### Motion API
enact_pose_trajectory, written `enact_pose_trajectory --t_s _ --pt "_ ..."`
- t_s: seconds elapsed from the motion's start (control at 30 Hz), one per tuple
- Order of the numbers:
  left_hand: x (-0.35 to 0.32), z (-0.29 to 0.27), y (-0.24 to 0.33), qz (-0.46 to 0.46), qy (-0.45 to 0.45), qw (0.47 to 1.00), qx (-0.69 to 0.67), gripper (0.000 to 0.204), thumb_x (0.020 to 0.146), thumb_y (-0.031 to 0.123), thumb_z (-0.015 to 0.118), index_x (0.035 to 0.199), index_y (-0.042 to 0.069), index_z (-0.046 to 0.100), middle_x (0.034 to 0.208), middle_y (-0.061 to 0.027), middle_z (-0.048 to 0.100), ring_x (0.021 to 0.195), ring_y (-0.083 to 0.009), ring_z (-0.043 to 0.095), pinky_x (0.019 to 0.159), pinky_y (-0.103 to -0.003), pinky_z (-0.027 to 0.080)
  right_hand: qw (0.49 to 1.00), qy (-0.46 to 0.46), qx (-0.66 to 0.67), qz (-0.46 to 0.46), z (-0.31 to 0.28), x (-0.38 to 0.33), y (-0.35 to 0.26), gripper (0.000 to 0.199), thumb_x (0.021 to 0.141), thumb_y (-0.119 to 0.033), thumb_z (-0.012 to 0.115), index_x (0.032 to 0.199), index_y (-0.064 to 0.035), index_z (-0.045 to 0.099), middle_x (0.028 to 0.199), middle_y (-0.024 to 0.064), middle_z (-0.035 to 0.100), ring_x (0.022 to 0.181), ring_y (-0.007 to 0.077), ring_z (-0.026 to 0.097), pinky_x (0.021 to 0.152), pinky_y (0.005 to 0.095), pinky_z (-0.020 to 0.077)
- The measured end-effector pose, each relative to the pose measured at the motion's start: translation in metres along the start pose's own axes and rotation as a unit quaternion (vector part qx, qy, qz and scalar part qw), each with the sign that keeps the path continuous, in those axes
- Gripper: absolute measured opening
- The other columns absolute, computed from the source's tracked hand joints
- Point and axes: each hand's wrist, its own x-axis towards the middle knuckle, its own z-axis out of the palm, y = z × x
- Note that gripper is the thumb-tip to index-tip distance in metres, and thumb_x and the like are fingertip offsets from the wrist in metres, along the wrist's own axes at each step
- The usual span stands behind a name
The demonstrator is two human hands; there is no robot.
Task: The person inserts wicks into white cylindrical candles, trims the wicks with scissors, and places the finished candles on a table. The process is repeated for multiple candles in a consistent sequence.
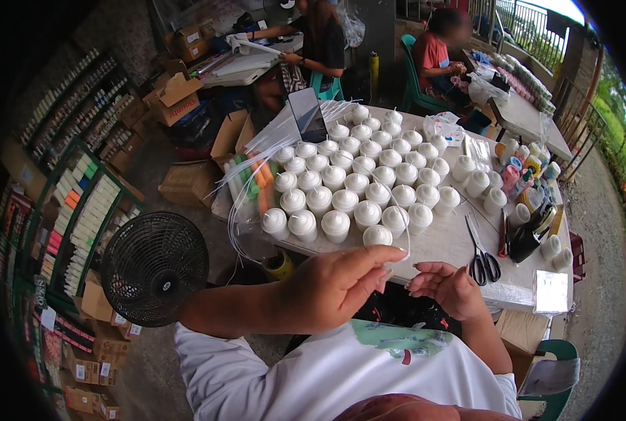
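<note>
My left hand [344,284] is closed in a pinch on the end of a thin white wick [408,238], which curves up from the fingertips over the candles. Just to its right, my right hand [453,289] is half curled, fingers apart, with nothing visible in it. Beyond both hands, several rows of white candles [336,226] with domed tops stand upright on the table [447,256], thin wicks rising from many of them. The nearest candle [377,235] stands just past my left fingertips. To the right of the candles lie black-handled scissors [483,261], blades pointing away.
Bottles [530,165], white cups and a black case [530,238] crowd the table's right end. A bundle of long wicks [264,151] hangs off its left edge, near a black fan [156,269]. A phone or tablet [306,116] stands at the back. Two people sit beyond.
</note>
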Motion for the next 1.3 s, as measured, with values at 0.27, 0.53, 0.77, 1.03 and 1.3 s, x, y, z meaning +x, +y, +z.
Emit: enact_pose_trajectory --t_s 0.27,0.53,0.77,1.03,1.3 --pt "-0.003 0.097 -0.060 0.086 -0.161 0.982 -0.044 0.033 0.089 0.006 0.059 0.121 0.003 0.057 0.094 -0.0171 0.064 0.079 -0.0303 0.065 0.071 -0.037 0.052 0.982 0.019 0.149 -0.111 0.033 0.033 -0.070 0.041 0.100 -0.022 0.044 0.132 0.0032 0.043 0.083 0.0084 0.059 0.069 0.0213 0.060 0.067 0.0353 0.0501" --pt "-0.026 0.057 -0.101 -0.041 -0.145 0.986 -0.071 0.035 0.088 -0.002 0.053 0.122 0.005 0.059 0.083 -0.0098 0.060 0.076 -0.0196 0.061 0.072 -0.031 0.049 0.869 0.175 0.006 -0.464 -0.028 -0.130 -0.117 0.026 0.104 -0.019 0.034 0.120 -0.0016 0.046 0.076 -0.0005 0.041 0.059 0.0079 0.038 0.056 0.0250 0.0369" --pt "-0.031 0.048 -0.129 -0.082 -0.168 0.981 -0.051 0.023 0.088 0.001 0.057 0.108 0.004 0.068 0.081 -0.0071 0.062 0.074 -0.0168 0.061 0.069 -0.029 0.048 0.744 0.408 0.006 -0.530 -0.054 -0.298 -0.091 0.036 0.103 -0.015 0.039 0.133 0.0037 0.040 0.081 0.0018 0.041 0.067 0.0108 0.040 0.063 0.0249 0.0389" --pt "0.005 0.038 -0.113 0.045 -0.100 0.978 0.179 0.013 0.082 0.017 0.071 0.091 0.009 0.069 0.079 -0.0047 0.063 0.073 -0.0227 0.059 0.075 -0.036 0.045 0.559 0.644 -0.052 -0.519 -0.060 -0.454 -0.038 0.033 0.103 -0.019 0.040 0.129 0.0019 0.043 0.074 -0.0001 0.039 0.066 0.0109 0.040 0.064 0.0258 0.0399" --pt "0.063 0.006 -0.133 0.022 -0.024 0.981 0.191 0.009 0.079 0.007 0.068 0.086 0.002 0.069 0.080 -0.0112 0.064 0.077 -0.0272 0.060 0.071 -0.037 0.046 0.662 0.595 -0.074 -0.450 -0.078 -0.398 -0.059 0.045 0.104 -0.026 0.038 0.138 0.0027 0.037 0.081 -0.0005 0.044 0.072 0.0092 0.045 0.072 0.0263 0.0426"
